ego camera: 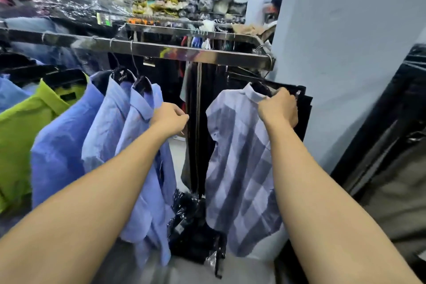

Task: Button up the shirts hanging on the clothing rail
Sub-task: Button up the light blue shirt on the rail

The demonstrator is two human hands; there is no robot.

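Hands apart — right hand (279, 108) gripping checked shirt (239, 168).

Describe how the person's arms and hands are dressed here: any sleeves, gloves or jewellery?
Both forearms are bare as far as the frame shows, with no sleeves in view. The left hand and right hand wear no gloves. No watch, bracelet or ring is visible, though the picture is slightly blurred.
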